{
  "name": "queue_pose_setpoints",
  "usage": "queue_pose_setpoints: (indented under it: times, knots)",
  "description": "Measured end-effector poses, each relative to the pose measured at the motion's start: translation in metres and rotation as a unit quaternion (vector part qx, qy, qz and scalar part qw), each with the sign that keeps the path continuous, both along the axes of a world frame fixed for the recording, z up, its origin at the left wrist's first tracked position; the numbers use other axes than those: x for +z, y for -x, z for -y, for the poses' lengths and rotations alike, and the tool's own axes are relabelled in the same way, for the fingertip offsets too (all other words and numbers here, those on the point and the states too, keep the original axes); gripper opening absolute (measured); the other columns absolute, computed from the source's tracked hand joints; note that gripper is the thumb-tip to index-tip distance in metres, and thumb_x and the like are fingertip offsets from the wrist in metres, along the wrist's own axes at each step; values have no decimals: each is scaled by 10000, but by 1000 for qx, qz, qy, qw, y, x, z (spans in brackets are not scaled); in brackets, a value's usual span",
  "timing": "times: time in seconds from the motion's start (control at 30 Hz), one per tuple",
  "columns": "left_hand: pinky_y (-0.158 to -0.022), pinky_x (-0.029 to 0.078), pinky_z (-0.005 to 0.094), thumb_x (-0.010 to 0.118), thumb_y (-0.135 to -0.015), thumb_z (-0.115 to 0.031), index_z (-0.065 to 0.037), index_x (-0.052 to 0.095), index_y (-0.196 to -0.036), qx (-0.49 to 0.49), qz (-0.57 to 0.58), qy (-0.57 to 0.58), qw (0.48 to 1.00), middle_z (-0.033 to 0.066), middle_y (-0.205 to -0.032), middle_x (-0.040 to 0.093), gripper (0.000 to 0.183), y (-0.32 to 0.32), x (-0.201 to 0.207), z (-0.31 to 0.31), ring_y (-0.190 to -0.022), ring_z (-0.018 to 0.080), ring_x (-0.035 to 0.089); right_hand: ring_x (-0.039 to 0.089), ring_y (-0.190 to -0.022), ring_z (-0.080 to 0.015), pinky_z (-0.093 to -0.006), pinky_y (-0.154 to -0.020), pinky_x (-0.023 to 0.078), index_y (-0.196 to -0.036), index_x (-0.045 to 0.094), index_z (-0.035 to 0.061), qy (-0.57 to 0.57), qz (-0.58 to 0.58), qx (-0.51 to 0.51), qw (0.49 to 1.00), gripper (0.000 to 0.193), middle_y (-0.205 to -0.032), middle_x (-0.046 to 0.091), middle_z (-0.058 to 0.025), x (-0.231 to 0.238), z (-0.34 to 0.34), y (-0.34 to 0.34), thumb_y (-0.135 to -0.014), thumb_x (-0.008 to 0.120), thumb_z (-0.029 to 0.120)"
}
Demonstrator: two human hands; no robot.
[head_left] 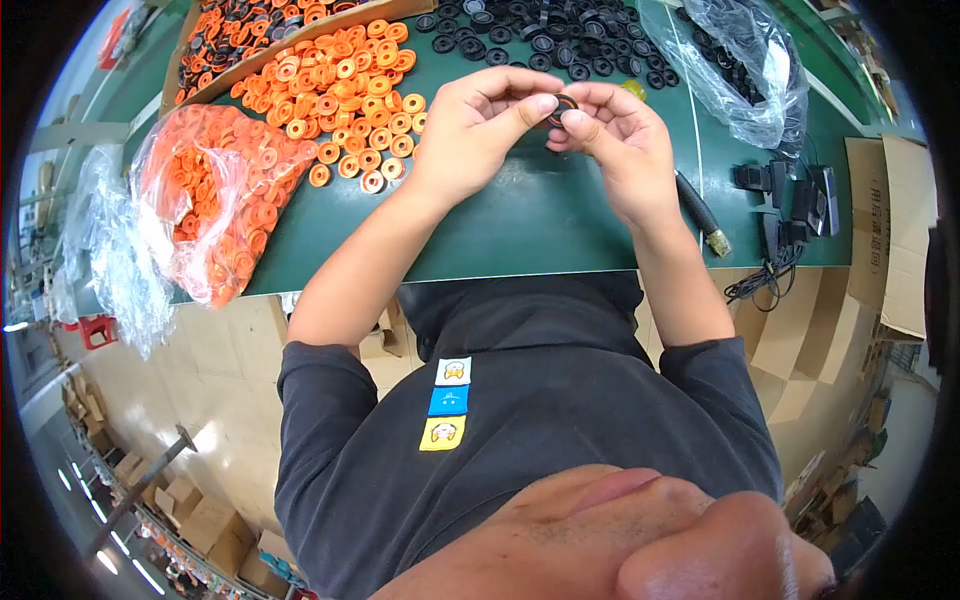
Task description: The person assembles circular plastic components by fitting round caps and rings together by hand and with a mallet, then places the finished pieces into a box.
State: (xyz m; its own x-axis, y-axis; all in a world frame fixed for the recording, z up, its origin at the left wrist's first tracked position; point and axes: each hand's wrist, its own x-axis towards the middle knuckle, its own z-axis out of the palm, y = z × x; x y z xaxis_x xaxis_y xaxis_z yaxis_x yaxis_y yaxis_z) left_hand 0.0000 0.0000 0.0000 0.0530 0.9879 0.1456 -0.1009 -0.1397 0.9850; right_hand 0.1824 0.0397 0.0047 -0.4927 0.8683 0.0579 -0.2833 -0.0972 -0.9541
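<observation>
Bright, fairly even indoor light is filling the scene, with white tube lights point(148, 577) glowing at lower left. Glare is whitening the clear plastic bag point(775, 70) at upper right and patches of the pale floor point(225, 380). The left hand point(472, 130) and right hand point(628, 145) are appearing fairly sharp. Fisheye distortion is bending the surroundings, and the corners are fading to black.

Green table point(500, 240), loose orange discs point(330, 100), black discs point(565, 52)
</observation>
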Motion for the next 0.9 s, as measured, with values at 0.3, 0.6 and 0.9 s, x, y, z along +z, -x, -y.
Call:
queue_pose_setpoints:
  times: [0.3, 0.6, 0.9]
  knots:
    - [-907, 539, 299, 620, -994, -130, 21, 662, -1161, 2, 113, 5, 994, 95, -1074, 705, 229, -4, -4, -1, -976, 151, 667, 704, -832, -174, -299, -777, 604, -1131, 621, -20, 67, -75, 3, 995, 229, -982, 703, -112, -2, 1, 1, -928, 692, 56]
    - [-902, 532, 285, 613, -990, -91, 37, 672, -1131, 9, 114, -21, 993, 91, -1043, 709, 199, -6, -2, -1, -965, 137, 662, 707, -875, -186, -310, -822, 600, -1178, 619, -56, 67, -70, -4, 995, 286, -1034, 710, -137, -4, 0, 1, -915, 695, 27]
    - [-898, 530, 283, 606, -989, -79, 37, 669, -1137, 8, 114, -2, 993, 89, -1056, 703, 198, -7, -7, -2, -982, 138, 659, 697, -928, -175, -296, -853, 581, -1204, 607, -78, 19, -43, -16, 999, 344, -1057, 698, -139, -10, 1, -4, -878, 710, -38]
